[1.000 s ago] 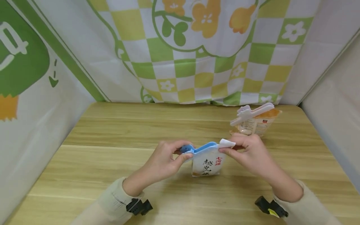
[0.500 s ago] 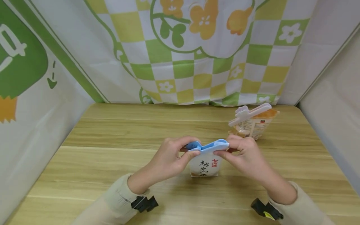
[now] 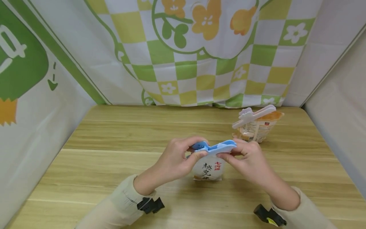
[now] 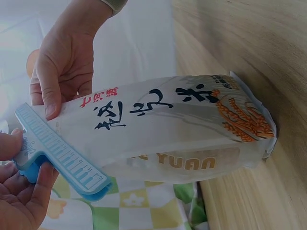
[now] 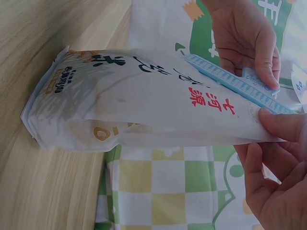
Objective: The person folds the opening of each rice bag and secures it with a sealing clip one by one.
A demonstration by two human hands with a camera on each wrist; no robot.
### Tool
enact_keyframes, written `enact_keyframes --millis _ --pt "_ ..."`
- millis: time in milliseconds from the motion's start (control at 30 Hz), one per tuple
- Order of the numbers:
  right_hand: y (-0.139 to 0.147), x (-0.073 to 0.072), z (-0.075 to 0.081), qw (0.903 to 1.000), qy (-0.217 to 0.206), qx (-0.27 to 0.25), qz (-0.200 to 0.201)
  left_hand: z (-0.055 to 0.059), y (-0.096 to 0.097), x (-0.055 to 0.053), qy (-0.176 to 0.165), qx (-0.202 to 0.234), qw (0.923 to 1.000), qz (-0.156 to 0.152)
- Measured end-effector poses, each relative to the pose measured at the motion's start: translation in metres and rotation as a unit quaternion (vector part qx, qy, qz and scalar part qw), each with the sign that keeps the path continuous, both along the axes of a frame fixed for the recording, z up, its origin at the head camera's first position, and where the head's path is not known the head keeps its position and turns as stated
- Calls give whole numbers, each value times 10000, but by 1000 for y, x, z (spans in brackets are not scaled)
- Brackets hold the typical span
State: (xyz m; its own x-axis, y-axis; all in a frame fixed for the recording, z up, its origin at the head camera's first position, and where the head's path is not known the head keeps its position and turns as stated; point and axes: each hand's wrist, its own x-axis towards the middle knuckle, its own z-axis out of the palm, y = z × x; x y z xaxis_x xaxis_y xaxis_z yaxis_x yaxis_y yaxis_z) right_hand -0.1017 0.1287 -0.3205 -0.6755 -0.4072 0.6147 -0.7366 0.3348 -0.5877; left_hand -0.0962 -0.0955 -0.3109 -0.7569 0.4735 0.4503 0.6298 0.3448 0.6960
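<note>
A white rice bag (image 3: 208, 168) with black and red characters stands upright on the wooden table. Along its top runs a blue bag clip (image 3: 227, 147), whose ruler-like markings show in both wrist views. The left hand (image 3: 178, 159) pinches the handle of the clip (image 4: 45, 152) between thumb and fingers. At the bag's upper right corner, the right hand (image 3: 253, 160) pinches the rice bag (image 5: 158, 91) with the thumb in front, close to the clip's end. In the head view, a bit of folded white bag shows between the clip's two bars.
Behind the right hand stands an orange and white food bag (image 3: 258, 128) with a pale pink clip (image 3: 253, 116) across its top. The wooden table (image 3: 125, 127) ends at a green and yellow checked cloth (image 3: 197, 76). Pale cloth walls rise on both sides.
The left hand and blue clip have shifted right along the bag top. The white corner the right hand held beyond the clip now lies folded in between its bars.
</note>
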Motion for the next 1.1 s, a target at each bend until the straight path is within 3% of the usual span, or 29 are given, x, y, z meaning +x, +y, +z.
enact_keyframes --millis 100,300,500,967,1100 --pt "1 1 0 9998 -195 -27 36 -1 1 -1 -200 12 9998 -37" --pt "7 3 -1 9936 -1108 -199 111 -8 0 -6 -901 -127 9958 -127" --pt "5 0 0 9929 -1147 -301 -49 -17 -5 -12 -1407 -144 9898 -145" --pt "4 -4 1 9898 -1210 -747 -109 -12 -3 -21 -1642 -120 9863 98" --pt "4 -5 2 9849 -1573 -716 -54 -13 -4 -23 -1758 -40 9844 82"
